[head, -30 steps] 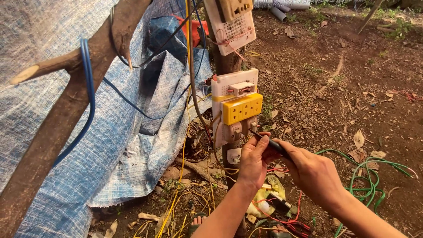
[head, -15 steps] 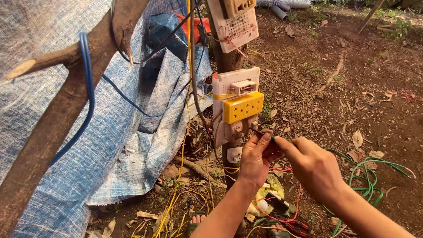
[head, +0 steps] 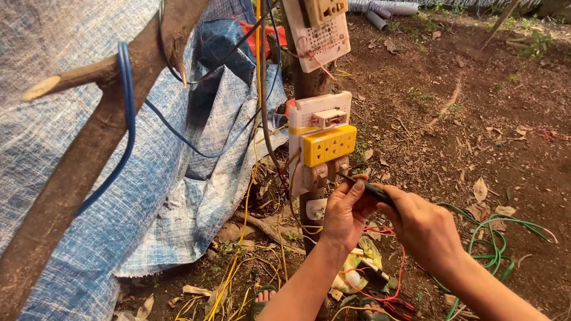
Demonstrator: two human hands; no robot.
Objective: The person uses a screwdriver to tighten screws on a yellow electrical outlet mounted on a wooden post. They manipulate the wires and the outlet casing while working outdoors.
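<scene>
My right hand (head: pixel 423 229) is closed around the dark handle of a screwdriver (head: pixel 364 186), whose tip points at the beige fitting (head: pixel 318 174) below the yellow socket block (head: pixel 329 144). My left hand (head: pixel 345 213) is curled beside the shaft, thumb and fingers touching it just under that fitting. Both components are fixed to a white perforated board (head: pixel 309 113) on an upright wooden post (head: pixel 303 83). Red wires (head: pixel 397 279) and yellow wires (head: pixel 235 279) lie on the soil beneath my forearms. Green wire (head: pixel 493 235) coils to the right; a blue tarpaulin (head: pixel 178 196) hangs left.
</scene>
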